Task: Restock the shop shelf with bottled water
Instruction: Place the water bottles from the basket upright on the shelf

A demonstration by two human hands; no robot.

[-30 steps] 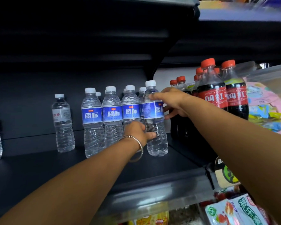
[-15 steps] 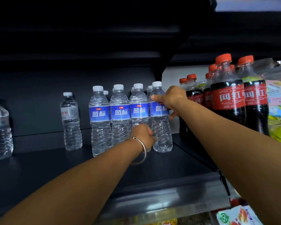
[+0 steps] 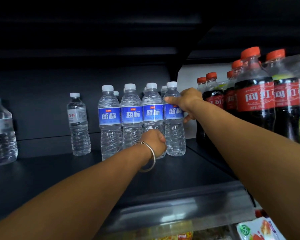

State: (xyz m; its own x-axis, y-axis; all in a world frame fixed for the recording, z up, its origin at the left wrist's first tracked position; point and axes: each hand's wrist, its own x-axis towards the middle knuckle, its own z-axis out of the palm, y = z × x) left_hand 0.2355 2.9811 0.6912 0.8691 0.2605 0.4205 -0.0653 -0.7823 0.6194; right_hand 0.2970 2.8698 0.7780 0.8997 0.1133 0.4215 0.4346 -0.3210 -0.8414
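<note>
At the far left edge of the dark shop shelf [image 3: 42,172] stands a wide clear plastic water bottle with a red-and-white label [image 3: 1,130], partly cut off by the frame. Further right, set back toward the shelf's rear wall and well apart from the others, is a slim clear water bottle with a white cap and a white label [image 3: 78,124]. Toward the middle of the shelf a front row of four clear water bottles with white caps and blue labels stands upright, shoulder to shoulder: the first blue-label bottle [image 3: 109,122], the second blue-label bottle [image 3: 131,118], the third blue-label bottle [image 3: 152,110] and the fourth blue-label bottle [image 3: 173,134] at the right end, with more white caps showing behind them. The left hand [image 3: 153,141], a silver metal bangle [image 3: 148,157] at its wrist, has its fingers curled around the lower body of the third bottle, the thumb lying against the fourth. The right hand [image 3: 184,101] grips the shoulder of the fourth bottle just under its cap, with the fingers wrapped behind it. Past the shelf's right-hand edge, on the neighbouring section, stand dark cola bottles with red caps and red labels [image 3: 255,101], the nearest ones large in the frame. Below the shelf's grey metal front lip [image 3: 180,210], colourful snack packets [image 3: 260,230] show at the bottom right.
</note>
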